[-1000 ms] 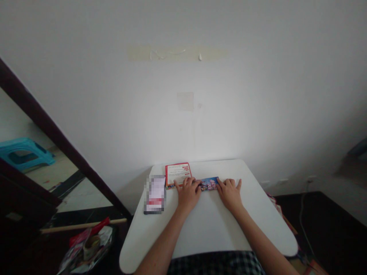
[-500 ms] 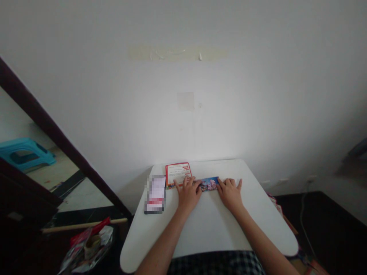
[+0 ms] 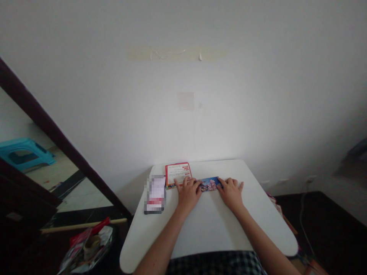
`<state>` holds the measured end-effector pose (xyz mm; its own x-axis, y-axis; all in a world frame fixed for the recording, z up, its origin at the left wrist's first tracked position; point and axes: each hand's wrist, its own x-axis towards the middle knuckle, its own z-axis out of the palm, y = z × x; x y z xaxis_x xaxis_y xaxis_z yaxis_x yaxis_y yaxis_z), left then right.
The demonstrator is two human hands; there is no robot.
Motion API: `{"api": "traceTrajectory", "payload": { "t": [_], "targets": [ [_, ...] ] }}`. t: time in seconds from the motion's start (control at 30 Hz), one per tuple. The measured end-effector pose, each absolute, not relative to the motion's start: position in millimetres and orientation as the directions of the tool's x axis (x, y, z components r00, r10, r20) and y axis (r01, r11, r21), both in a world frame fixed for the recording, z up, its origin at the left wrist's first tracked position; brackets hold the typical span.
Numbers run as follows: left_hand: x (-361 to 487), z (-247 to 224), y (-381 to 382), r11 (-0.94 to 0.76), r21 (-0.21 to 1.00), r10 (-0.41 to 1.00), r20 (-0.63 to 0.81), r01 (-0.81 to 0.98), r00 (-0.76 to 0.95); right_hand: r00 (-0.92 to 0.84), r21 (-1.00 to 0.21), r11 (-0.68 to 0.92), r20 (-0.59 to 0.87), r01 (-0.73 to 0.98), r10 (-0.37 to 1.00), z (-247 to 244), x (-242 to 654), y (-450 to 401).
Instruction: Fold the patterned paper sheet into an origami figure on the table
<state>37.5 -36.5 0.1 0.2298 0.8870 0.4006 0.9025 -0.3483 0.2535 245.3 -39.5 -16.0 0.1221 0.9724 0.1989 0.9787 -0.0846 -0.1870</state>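
A blue stool [image 3: 42, 156] shows beside a dark, slanting frame [image 3: 43, 119].

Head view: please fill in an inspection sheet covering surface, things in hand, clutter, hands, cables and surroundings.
Surface: white table, by the wall.
Things in hand: blue card, on the white table.
Clutter: pixelated phone and red-edged sheet, both left of the blue card.
Hands: left hand at the blue card's left end, right hand at its right; pinching or pressing, unclear.
Cables: one pale cable, right of the white table.
Surroundings: blue stool, far left.
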Motion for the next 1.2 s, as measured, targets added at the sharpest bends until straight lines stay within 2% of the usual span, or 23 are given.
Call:
{"api": "traceTrajectory", "payload": {
  "t": [0.43,0.77,0.93,1.2],
  "targets": [
    [35,-1,-40,-0.468,0.285,0.853,0.394,0.837,0.343,0.097,-0.223,-0.075,0.088,0.972,0.991,-3,256,-6],
    [32,-5,-39,-0.566,0.369,0.821,0.335,0.737,0.463,0.180,-0.310,-0.150,0.070,0.939,0.981,1,255,19],
    [30,-1,-41,-0.573,0.395,0.820,0.292,0.719,0.493,0.198,-0.379,-0.148,0.098,0.914,0.975,-2,255,26],
    [31,-1,-38,-0.540,0.380,0.841,0.272,0.751,0.467,0.213,-0.430,-0.173,0.045,0.886,0.976,2,250,29]
  ]
}}
